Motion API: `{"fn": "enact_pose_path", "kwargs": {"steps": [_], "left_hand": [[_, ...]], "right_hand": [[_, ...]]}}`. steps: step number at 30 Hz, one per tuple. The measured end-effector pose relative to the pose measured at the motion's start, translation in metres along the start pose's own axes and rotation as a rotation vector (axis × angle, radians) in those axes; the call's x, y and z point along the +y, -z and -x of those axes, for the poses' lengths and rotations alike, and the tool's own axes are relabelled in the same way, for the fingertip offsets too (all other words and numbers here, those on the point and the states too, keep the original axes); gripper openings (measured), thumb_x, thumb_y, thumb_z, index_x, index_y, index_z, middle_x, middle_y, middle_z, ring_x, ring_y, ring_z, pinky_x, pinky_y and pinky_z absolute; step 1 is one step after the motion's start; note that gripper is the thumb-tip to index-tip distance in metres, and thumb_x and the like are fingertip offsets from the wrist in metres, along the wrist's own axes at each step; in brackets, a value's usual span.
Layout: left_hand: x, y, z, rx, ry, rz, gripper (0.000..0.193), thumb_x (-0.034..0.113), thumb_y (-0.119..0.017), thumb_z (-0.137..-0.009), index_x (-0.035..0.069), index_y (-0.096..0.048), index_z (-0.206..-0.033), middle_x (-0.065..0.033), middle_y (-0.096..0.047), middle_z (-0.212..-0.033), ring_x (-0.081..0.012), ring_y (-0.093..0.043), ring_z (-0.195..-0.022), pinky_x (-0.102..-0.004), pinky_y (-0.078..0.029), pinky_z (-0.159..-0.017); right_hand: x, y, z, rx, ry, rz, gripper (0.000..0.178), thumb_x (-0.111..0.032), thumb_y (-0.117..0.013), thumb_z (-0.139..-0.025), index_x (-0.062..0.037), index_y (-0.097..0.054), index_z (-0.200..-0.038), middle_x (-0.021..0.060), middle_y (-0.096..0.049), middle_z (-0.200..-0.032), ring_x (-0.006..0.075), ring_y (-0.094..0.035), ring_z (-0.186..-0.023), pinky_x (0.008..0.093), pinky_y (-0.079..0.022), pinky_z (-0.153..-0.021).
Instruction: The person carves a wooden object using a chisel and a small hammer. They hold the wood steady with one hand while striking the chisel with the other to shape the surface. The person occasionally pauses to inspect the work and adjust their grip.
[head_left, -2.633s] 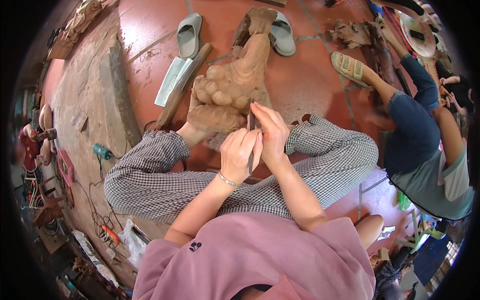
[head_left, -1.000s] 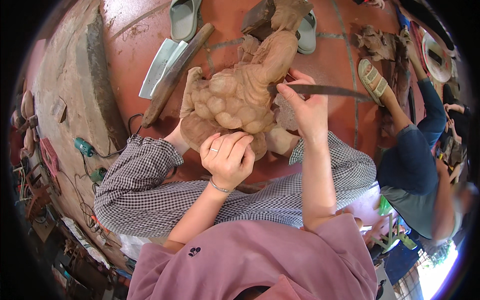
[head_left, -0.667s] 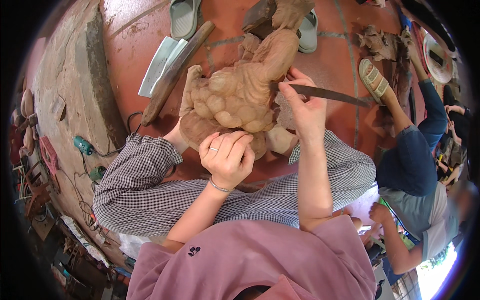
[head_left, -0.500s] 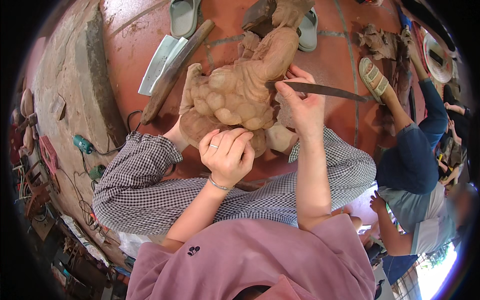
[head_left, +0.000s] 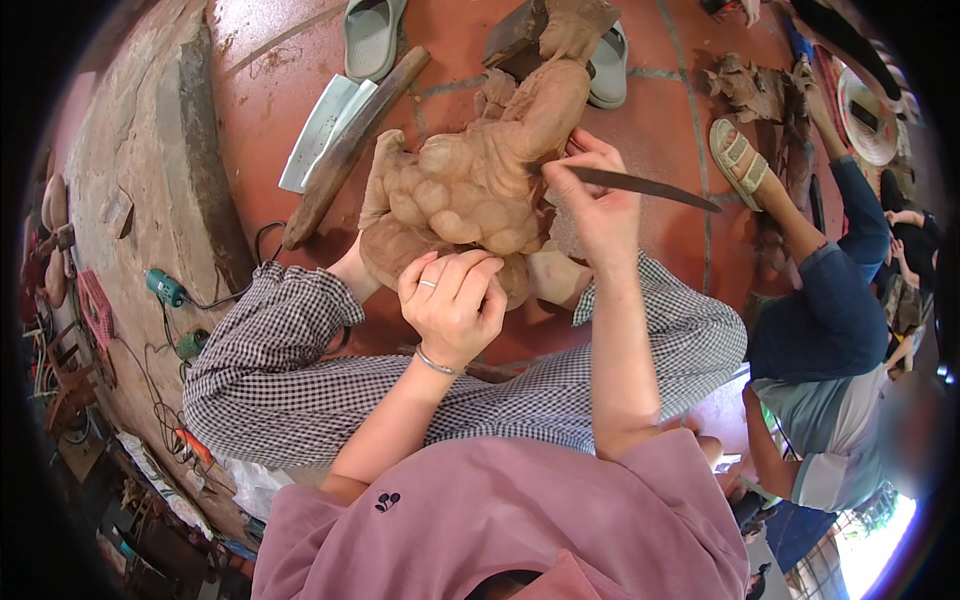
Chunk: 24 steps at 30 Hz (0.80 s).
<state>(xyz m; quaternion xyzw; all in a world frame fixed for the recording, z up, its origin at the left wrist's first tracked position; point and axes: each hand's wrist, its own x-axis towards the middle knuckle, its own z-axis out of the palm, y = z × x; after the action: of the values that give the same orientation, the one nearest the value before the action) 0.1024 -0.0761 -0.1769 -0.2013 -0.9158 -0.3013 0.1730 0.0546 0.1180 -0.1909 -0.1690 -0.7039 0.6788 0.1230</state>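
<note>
A brown wood carving (head_left: 465,190), with rounded lumps over its lower part, lies tilted on the floor between my bare feet. My left hand (head_left: 450,305) is closed at its near edge, the curled fingers pressed on the base and the fingertips partly hidden. In my right hand (head_left: 600,205) is a long, dark, flat file (head_left: 650,187). One end touches the carving's right side, under the raised arm-like part; the other sticks out to the right. Some right fingers reach behind the tool toward the carving.
Left of the carving lie a wooden stick (head_left: 350,150) and a pale angled piece (head_left: 320,130). Grey slippers (head_left: 372,40) flank it at the far side. A stone slab (head_left: 150,180) with a green power tool (head_left: 165,287) and cords is at left. Another person (head_left: 815,330) sits at right.
The file and my right hand have shifted slightly left along the carving. My left hand keeps its place. The person at right has lowered a hand and leaned a little.
</note>
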Motion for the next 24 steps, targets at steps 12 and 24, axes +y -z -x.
{"fn": "enact_pose_path", "kwargs": {"steps": [12,24], "left_hand": [[0.001,0.001,-0.001,-0.006,-0.011,0.004,0.016,0.01,-0.071,-0.073,0.016,-0.073,-0.088,0.0035,-0.071,-0.09,-0.016,-0.064,-0.083,-0.0351,-0.044,-0.094],[0.007,0.023,-0.011,-0.034,0.116,0.276,0.017,0.004,-0.07,-0.08,0.009,-0.073,-0.097,-0.0043,-0.072,-0.099,-0.0219,-0.065,-0.098,-0.0394,-0.044,-0.101]], "right_hand": [[0.015,0.006,-0.001,-0.022,0.006,-0.058,0.019,-0.012,-0.082,-0.086,0.0006,-0.075,-0.099,0.0134,-0.063,-0.131,0.0153,-0.063,-0.106,0.0291,-0.051,-0.09],[0.004,0.003,-0.002,0.005,-0.035,-0.097,0.01,-0.007,-0.077,-0.088,-0.0001,-0.073,-0.093,0.0094,-0.062,-0.124,0.0151,-0.062,-0.104,0.0309,-0.051,-0.089]]}}
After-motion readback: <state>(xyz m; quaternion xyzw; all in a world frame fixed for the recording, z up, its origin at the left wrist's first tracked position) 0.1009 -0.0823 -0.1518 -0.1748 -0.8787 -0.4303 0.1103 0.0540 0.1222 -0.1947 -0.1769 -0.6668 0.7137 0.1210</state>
